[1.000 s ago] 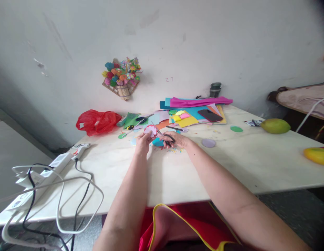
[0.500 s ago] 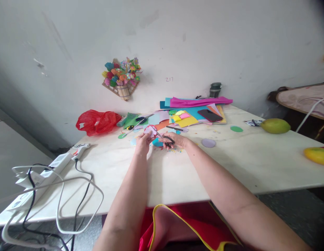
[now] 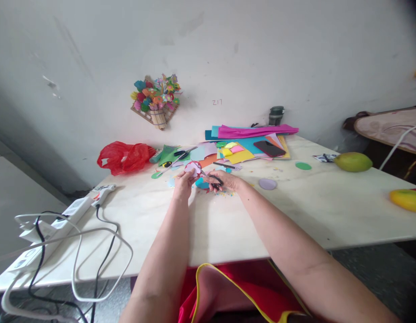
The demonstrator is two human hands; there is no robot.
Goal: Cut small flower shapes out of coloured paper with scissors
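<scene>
Both hands: L hand (image 3: 184,183) & R hand (image 3: 231,180) close tog. over tabletop (image 3: 228,224).
L grip: closed, thumb & fingers pinching scalloped paper (image 3: 193,167), lilac w/ red edge.
R grip: curled round blk handles of scissors (image 3: 217,180); blades pt L at paper's R edge, contact too small to tell.
Scalloped paper: held up off tabletop, just L of scissors.
Nr hands: blue paper (image 3: 201,183) btwn them, pen (image 3: 227,165) just beyond R hand, tiny scraps (image 3: 225,194) below.
R side: lilac disc (image 3: 267,184) & grn disc (image 3: 303,166), flat.
Back: phone (image 3: 269,148) on coloured sheets (image 3: 247,144).
L side: red bag (image 3: 127,159), spare scissors (image 3: 182,154).
</scene>
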